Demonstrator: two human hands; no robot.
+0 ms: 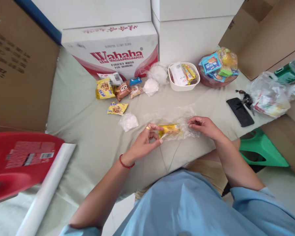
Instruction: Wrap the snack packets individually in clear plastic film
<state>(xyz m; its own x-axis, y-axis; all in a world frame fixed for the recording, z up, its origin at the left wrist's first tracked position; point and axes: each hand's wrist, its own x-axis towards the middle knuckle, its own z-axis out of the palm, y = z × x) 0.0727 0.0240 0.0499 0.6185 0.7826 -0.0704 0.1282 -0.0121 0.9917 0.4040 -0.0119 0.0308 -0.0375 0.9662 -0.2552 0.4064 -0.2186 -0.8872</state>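
Observation:
A yellow snack packet lies inside a sheet of clear plastic wrap on the pale cloth-covered table. My left hand, with a ring and a red string at the wrist, pinches the packet's left end through the wrap. My right hand is closed on the wrap at the packet's right end. A crumpled wrapped ball sits just left of my left hand.
Loose snack packets lie before a Wahaha carton. A white bowl and a wrapped basket of snacks stand behind. A black phone, plastic bag, wrap roll, red box and green stool surround.

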